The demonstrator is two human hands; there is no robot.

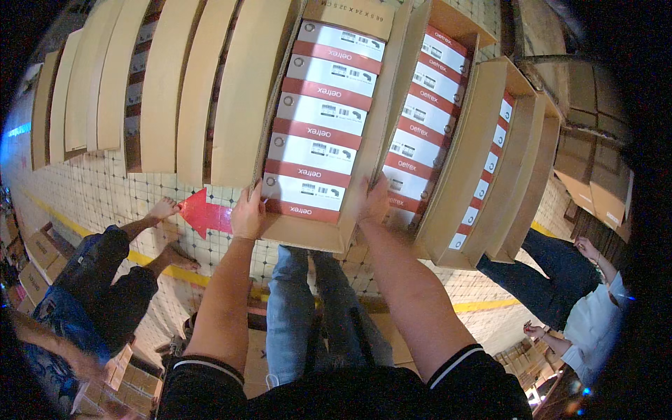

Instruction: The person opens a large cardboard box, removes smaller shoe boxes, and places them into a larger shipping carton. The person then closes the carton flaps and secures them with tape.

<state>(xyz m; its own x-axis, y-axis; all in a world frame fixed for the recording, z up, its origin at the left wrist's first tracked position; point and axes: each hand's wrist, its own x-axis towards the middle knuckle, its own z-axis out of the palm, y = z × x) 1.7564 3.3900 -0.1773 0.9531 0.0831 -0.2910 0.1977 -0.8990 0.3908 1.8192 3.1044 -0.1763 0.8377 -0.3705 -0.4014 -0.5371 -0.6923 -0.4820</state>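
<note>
An open brown cardboard carton (297, 231) lies in front of me with a single row of red-and-white shoe boxes (311, 152) inside it, labelled ends facing up. My left hand (248, 212) is closed on the carton's left wall near its near corner. On the opposite side, my right hand (373, 201) grips the right wall, slightly blurred, some of its fingers hidden between this carton and the one beside it. That second open carton (455, 84) stands close on the right and holds similar shoe boxes (418, 134).
More open cartons (483, 203) stand to the right, and several tall cartons (150, 84) line up on the left. A red arrow (210, 213) marks the tiled floor, near a yellow line (189, 276). One person (91, 294) is at left, another (588, 315) at right.
</note>
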